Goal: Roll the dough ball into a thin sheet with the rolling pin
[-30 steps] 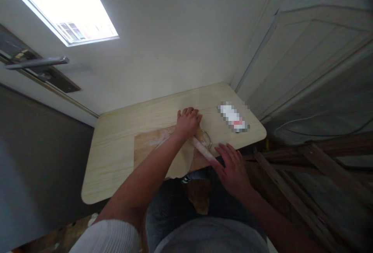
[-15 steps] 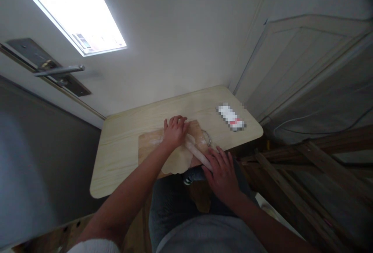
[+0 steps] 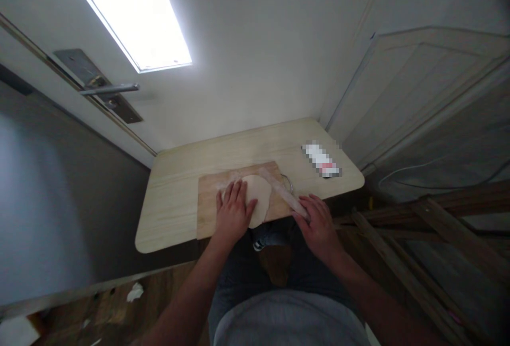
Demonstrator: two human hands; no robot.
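Note:
A flattened sheet of pale dough (image 3: 258, 202) lies on a wooden cutting board (image 3: 207, 213), its near edge reaching the board's front edge. My left hand (image 3: 233, 210) rests over the dough's left side, fingers stretched out and thumb on the sheet. A floury rolling pin (image 3: 282, 189) lies slantwise across the board, to the right of the dough. Around the pin's near end my right hand (image 3: 316, 224) is closed. Flour dusts the board's far side.
The board sits on a light wood-grain table (image 3: 171, 192) against a white door with a metal handle (image 3: 111, 89). A blurred-out phone-like object (image 3: 322, 160) lies at the table's right. A metal loop handle (image 3: 287, 181) sticks out from the board. Wooden slats (image 3: 398, 261) stand at right.
My left hand has let go of the rolling pin's far end and come down to the dough's left side. The pin has moved right, off the dough, in my right hand. The view has shifted.

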